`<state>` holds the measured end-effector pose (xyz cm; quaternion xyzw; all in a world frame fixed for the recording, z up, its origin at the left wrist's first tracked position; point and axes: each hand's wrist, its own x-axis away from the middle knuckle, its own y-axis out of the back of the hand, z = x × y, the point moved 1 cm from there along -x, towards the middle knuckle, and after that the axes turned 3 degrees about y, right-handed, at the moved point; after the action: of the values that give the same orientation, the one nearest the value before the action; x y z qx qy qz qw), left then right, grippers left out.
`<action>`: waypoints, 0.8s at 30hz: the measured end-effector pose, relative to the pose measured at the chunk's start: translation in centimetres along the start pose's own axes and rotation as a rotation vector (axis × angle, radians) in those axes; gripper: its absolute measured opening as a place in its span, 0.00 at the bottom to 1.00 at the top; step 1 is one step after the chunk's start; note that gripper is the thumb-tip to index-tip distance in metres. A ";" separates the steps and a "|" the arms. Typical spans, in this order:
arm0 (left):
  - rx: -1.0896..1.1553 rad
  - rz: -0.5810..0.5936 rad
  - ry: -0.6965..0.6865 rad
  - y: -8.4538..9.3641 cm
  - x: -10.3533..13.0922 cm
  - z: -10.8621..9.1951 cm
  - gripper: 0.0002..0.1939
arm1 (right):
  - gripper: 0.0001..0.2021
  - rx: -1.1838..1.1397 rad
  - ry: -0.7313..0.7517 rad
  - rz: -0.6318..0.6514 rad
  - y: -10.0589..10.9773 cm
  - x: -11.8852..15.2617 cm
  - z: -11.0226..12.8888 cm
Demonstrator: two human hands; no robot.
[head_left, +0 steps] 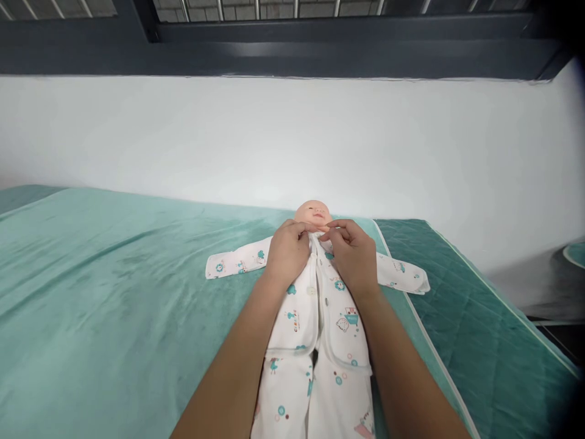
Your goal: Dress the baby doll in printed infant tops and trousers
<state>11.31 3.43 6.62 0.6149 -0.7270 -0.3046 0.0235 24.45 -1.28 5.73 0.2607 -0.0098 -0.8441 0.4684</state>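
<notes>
A baby doll (pixel 314 210) lies on its back with its head toward the wall. It wears a white printed baby jacket (pixel 299 323) whose front edges meet loosely down the middle, and matching trousers (pixel 286 402). Both sleeves stretch out sideways. At the neck, just under the chin, my left hand (pixel 287 253) is closed on the collar. My right hand (pixel 355 253) pinches the collar's other side, its fingertips close to the left ones. Exactly what lies between the fingertips is partly hidden. A fastener (pixel 311 291) shows lower on the jacket front.
Light green bedding (pixel 137 305) spreads under the doll. A darker green quilted cover (pixel 493 329) lies to the right. Behind stands a white wall (pixel 274 134), below a dark window frame (pixel 320 52) with metal bars.
</notes>
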 end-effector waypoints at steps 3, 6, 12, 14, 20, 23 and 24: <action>-0.009 0.006 0.012 0.1 -0.1 -0.1 0.18 | 0.09 0.087 0.052 -0.010 0.1 0.1 0.3; -0.002 0.010 0.016 0.1 -0.1 -0.1 0.17 | 0.09 0.216 0.129 -0.019 0.1 0.1 0.6; 0.018 0.006 0.032 0.1 -0.2 0.2 0.16 | 0.08 0.248 0.164 0.071 0.1 0.1 0.6; 0.013 0.008 0.023 0.1 -0.2 0.3 0.17 | 0.08 0.161 0.113 0.043 0.2 0.0 0.4; 0.010 0.012 0.007 0.1 -0.2 0.3 0.18 | 0.08 0.160 0.089 -0.036 0.2 0.1 0.2; 0.005 0.011 0.004 0.1 -0.2 0.3 0.18 | 0.09 0.219 0.121 -0.003 0.2 0.1 0.4; 0.005 0.010 0.006 0.1 -0.2 0.3 0.18 | 0.09 0.238 0.133 0.005 0.2 0.1 0.4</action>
<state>11.18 3.73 6.49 0.6122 -0.7307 -0.3009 0.0259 24.37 -1.59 6.07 0.3699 -0.0794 -0.8166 0.4359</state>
